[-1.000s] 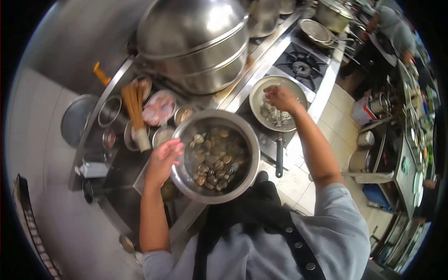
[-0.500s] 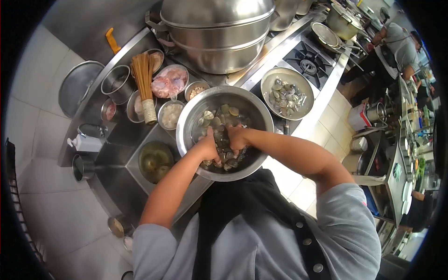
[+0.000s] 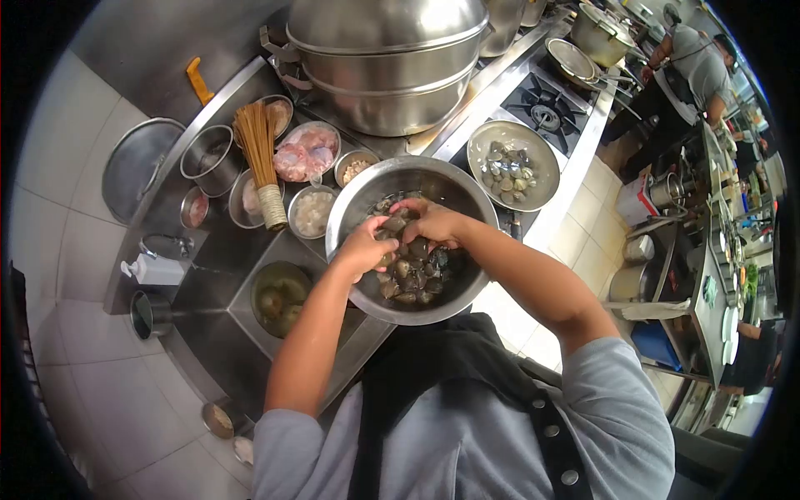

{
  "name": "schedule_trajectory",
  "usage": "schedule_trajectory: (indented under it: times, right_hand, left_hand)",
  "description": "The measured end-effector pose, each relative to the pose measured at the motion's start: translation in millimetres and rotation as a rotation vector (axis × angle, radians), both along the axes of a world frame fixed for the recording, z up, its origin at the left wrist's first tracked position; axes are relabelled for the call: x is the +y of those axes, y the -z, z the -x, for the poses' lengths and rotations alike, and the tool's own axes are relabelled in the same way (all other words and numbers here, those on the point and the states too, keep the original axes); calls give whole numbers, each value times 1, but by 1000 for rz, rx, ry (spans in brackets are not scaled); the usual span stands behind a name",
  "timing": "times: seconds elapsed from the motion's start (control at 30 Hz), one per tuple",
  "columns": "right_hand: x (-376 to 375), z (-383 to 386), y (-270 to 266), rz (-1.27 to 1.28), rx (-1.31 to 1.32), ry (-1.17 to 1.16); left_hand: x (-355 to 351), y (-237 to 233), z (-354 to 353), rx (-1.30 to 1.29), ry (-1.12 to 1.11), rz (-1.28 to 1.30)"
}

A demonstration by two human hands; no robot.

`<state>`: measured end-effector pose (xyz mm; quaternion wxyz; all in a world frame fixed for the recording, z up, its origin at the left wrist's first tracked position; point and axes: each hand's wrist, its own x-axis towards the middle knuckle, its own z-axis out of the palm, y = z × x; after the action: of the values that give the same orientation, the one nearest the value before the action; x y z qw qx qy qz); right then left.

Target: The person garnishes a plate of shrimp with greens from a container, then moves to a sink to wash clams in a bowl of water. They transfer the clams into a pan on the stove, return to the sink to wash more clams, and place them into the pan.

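Note:
A large steel bowl [image 3: 367, 310] in front of me holds many clams [image 3: 414, 279] in a little water. My left hand [image 3: 367, 248] is in the bowl's left half, its fingers curled round some clams. Beside it my right hand [image 3: 429, 223] reaches in from the right, also curled over clams. Both hands face each other, close together, with clams between them. Right of the bowl, a pan [image 3: 544, 185] on the stove holds more clams [image 3: 510, 175].
A big steel steamer [image 3: 383, 92] stands behind the bowl. To the left are a bamboo brush [image 3: 258, 150], a bowl of raw meat [image 3: 307, 152], small bowls and a pot of liquid [image 3: 279, 296]. A burner [image 3: 546, 115] and a person [image 3: 696, 71] are at the right.
Both hands have risen from deep among the clams and come closer together, now cupped round some of them. The camera view has shifted slightly.

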<state>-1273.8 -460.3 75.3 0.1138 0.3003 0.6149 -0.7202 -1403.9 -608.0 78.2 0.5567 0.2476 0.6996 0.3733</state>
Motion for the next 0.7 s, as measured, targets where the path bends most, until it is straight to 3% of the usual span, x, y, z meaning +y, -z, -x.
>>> schedule_trajectory:
  times: [0.1,0.23,0.4,0.57,0.7]
  right_hand:
    - [1,-3,-18,-77,62,-35]
    - [-8,1,-17,87,116,91]
    - [-18,-1,-18,317,159,251]
    - [-20,-11,-23,394,213,220]
    - [-11,-24,-33,496,224,195]
  left_hand:
    - [-5,-14,7,28,-28,-51]
    - [-3,-26,-4,25,-116,-96]
    - [-6,-33,-13,151,-55,-231]
    - [-20,-52,-20,222,-12,-269]
    - [-23,-64,-19,70,-116,-342]
